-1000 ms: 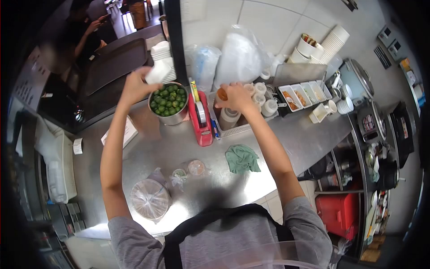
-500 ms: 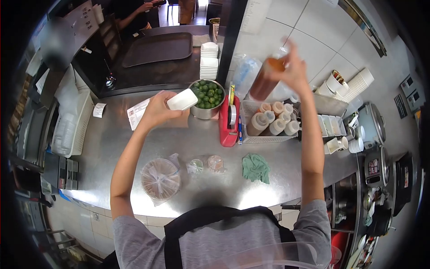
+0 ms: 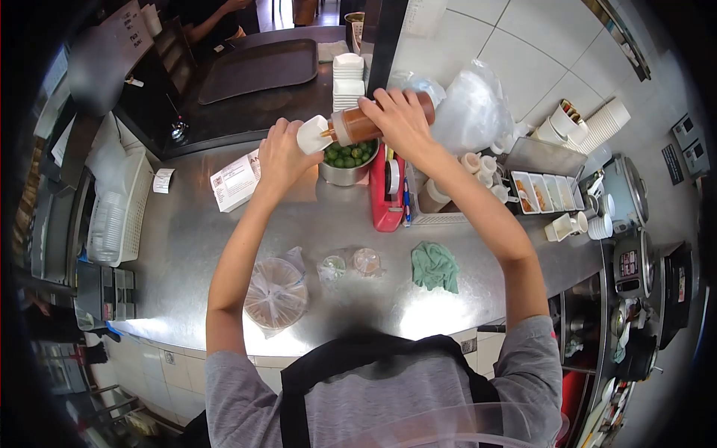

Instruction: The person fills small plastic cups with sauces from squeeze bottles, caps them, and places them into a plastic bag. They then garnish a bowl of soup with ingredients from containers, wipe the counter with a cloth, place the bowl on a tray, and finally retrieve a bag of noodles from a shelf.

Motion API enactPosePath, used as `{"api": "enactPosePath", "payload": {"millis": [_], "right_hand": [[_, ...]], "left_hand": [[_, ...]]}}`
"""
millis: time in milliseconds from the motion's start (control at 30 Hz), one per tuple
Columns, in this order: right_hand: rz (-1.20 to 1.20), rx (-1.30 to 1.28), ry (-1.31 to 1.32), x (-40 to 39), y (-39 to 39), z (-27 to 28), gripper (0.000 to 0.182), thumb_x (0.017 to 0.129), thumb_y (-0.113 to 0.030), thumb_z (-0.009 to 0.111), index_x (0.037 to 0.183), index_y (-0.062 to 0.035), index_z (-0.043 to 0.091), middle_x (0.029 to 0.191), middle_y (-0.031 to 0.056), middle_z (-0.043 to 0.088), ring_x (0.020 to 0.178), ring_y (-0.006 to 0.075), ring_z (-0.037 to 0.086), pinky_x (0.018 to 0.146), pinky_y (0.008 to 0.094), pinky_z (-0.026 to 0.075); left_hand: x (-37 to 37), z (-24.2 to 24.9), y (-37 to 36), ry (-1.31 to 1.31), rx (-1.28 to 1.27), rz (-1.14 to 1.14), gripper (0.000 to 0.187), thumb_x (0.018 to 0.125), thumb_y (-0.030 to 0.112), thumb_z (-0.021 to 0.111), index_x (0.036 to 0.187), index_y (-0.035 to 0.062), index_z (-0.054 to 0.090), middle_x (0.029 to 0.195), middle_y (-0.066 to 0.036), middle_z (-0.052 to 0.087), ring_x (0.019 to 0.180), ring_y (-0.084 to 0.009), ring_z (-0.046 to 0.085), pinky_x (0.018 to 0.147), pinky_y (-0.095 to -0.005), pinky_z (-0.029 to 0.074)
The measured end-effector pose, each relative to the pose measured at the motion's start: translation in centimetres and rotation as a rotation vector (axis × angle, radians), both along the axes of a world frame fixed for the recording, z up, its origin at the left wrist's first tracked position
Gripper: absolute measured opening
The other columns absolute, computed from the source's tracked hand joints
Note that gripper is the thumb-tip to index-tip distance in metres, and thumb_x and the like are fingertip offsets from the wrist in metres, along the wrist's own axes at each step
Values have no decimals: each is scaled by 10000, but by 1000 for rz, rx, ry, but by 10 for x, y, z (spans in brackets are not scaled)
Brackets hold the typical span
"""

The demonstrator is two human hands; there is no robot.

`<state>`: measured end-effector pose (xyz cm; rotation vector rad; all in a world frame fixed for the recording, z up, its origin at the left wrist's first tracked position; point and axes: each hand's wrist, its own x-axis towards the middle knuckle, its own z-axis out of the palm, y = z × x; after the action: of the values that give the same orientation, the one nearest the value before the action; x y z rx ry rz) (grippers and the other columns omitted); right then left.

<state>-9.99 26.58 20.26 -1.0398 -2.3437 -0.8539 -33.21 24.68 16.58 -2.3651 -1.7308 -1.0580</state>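
Observation:
My left hand (image 3: 282, 155) grips a small white sauce dish (image 3: 311, 137), tilted, over the counter's far side. Wrapped around a squeeze bottle (image 3: 357, 125) of reddish-brown sauce is my right hand (image 3: 402, 123). The bottle lies nearly on its side, its nozzle pointing left into the mouth of the dish. Just below both hands stands a metal pot (image 3: 343, 177) of small green citrus fruits (image 3: 348, 157). A stack of white dishes (image 3: 348, 75) rises behind the bottle.
A red tape dispenser (image 3: 386, 213) and a basket (image 3: 441, 218) of squeeze bottles stand to the right. Nearer are a tied plastic bag (image 3: 275, 293), small wrapped cups (image 3: 367, 262) and a green cloth (image 3: 435, 267). A dark tray (image 3: 259, 69) lies beyond, near another person's arm (image 3: 216, 21).
My right hand has brought the sauce bottle left from above the basket and tipped it toward the dish. The dish has turned in my left hand to meet the nozzle.

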Motion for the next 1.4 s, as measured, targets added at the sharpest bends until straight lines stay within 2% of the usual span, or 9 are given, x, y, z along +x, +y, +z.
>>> {"api": "enactPosePath", "payload": {"millis": [133,567,767,867,967,1067,1200,1300,1400], "right_hand": [[-3,97,-112,-10,1,7,258,723,-113,559,981,-117,564,872,44,510,842,203,508,771,356,386],[-59,77,-182,-12,11,8,167,717,-116,564,883,-129,581,831,35,500,824,192,506,792,353,394],[-73,49,-129,-5,9,-2,120,711,-133,581,820,-121,629,804,37,530,806,200,513,738,357,385],[-93,-17,-70,2,8,-11,149,707,-106,584,848,-132,624,806,40,532,811,206,523,716,360,384],[-128,-180,15,13,12,-21,282,657,-75,650,933,-120,614,814,52,537,849,232,546,732,374,395],[-229,-570,130,18,10,-13,535,581,-81,747,1088,-110,581,1010,80,566,984,262,543,825,385,414],[61,-1047,650,37,21,-11,721,543,-144,810,1190,-77,500,1152,115,554,1060,278,533,925,352,412],[153,-985,849,53,31,-22,746,556,-188,812,1203,-68,459,1130,124,567,1045,262,546,917,343,421],[183,-940,933,69,26,-16,793,573,-259,838,1215,-39,428,1128,137,564,1064,233,536,924,340,420]], "left_hand": [[3,-8,0,13,-39,-1,548,558,269,750,1036,38,614,902,-87,557,855,-287,585,706,-403,478],[4,-19,-3,-83,-107,-13,537,544,299,750,997,38,628,904,-83,568,858,-272,589,717,-399,466],[2,-26,2,-94,-148,-31,557,538,311,757,1002,29,631,914,-88,577,864,-275,595,725,-395,477],[2,-26,2,-109,-190,-48,566,532,313,761,1002,25,632,914,-91,576,870,-276,594,733,-395,476],[2,-26,2,-120,-247,-53,589,537,320,762,1029,24,630,946,-106,599,908,-280,597,775,-392,477],[-1,-41,15,-122,-232,-73,588,552,329,764,1034,17,639,988,-139,621,957,-284,598,830,-380,470],[-1,-27,29,-341,-469,-159,562,568,341,766,1008,9,656,1009,-176,628,979,-293,601,856,-360,462],[-9,-27,58,-403,-524,-121,572,571,351,770,1012,6,654,987,-159,628,948,-288,610,830,-355,471],[-21,-47,101,-248,-264,19,559,577,368,774,1020,47,657,1020,-130,614,941,-285,609,803,-390,478]]}}
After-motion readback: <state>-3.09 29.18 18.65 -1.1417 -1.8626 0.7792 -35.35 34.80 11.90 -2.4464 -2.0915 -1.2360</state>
